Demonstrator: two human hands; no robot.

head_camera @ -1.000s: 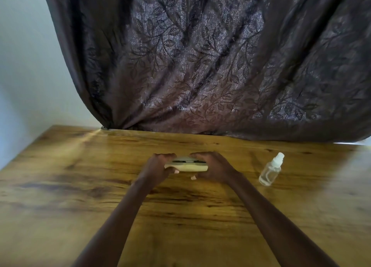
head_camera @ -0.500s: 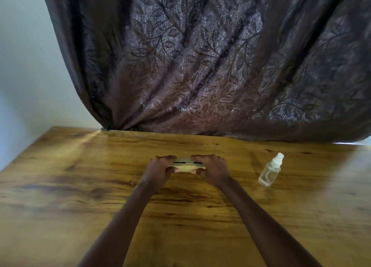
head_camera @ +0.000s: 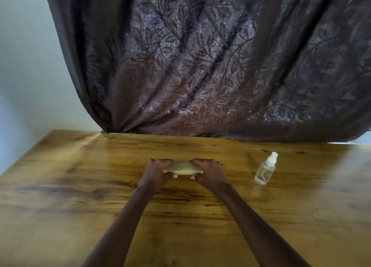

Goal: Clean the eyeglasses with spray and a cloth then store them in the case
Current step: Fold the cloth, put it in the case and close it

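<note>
- Eyeglasses do not show anywhere; my reading is that they lie inside the case, held low over the tabletop, about midway between its left and right edges and nearer its far edge than its near one
- At the case's left end the left hand grips it, and at its right end the right hand does the same; on both, the fingers curl over the top and the thumbs press the near side
- Shutting the case looks to be the step in hand: squeeze lid and base together evenly from both ends, keep the thumbs off the seam, and ease off at any resistance, since a temple arm or the cloth could be caught at the rim
- Whether the lid has fully met the base I cannot tell; the case is blurred
- It reads as a pale yellow, flat oblong with rounded ends, smooth, probably a hard shell
- Glossy amber wood grain with dark streaks covers the tabletop
- Well apart to the right, toward the far right corner, stands the spray bottle: a clear slim cylinder with a white nozzle
- No cloth is in sight
- Beyond the far edge hangs a dark brown curtain, leaf-patterned, faintly shiny, in heavy folds, with a pale wall to its left
</note>
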